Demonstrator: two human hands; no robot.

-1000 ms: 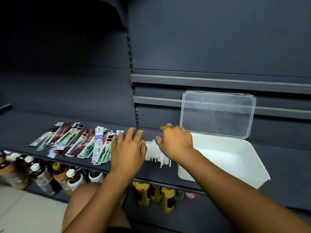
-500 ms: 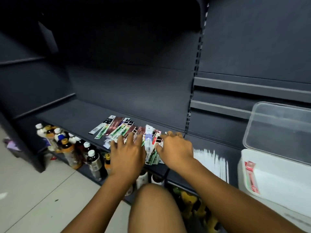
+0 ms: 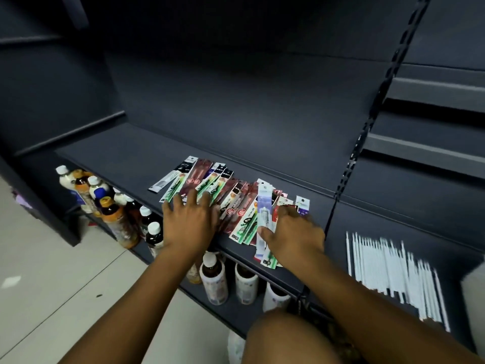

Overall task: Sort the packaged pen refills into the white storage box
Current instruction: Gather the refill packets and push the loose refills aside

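Looking down on a dark shelf (image 3: 126, 153), with a bare knee (image 3: 294, 337) low in frame. Far left, on the level below, capped drink bottles (image 3: 110, 214) stand in a cluster, and more stand under the shelf's front edge. Left hand (image 3: 190, 224) lies palm down on the left part of the packaged pen refills (image 3: 236, 206), its grip spread, fingers straight and fanned over green and dark red packets. The packets lie flat in an overlapping, slanted row along the shelf's front. One white-and-blue packet (image 3: 264, 206) lies on top near the row's right end. Right hand (image 3: 295, 233) covers that end, thumb against the white-and-blue packet's lower part, fingers bent over the packets behind; cannot tell whether its grip pinches a packet or only rests. Right of a slotted post (image 3: 367, 127), thin white sticks (image 3: 393, 266) lie side by side, apart from the packets. At the far right edge is a blurred pale corner, apparently the white storage box (image 3: 475, 298).
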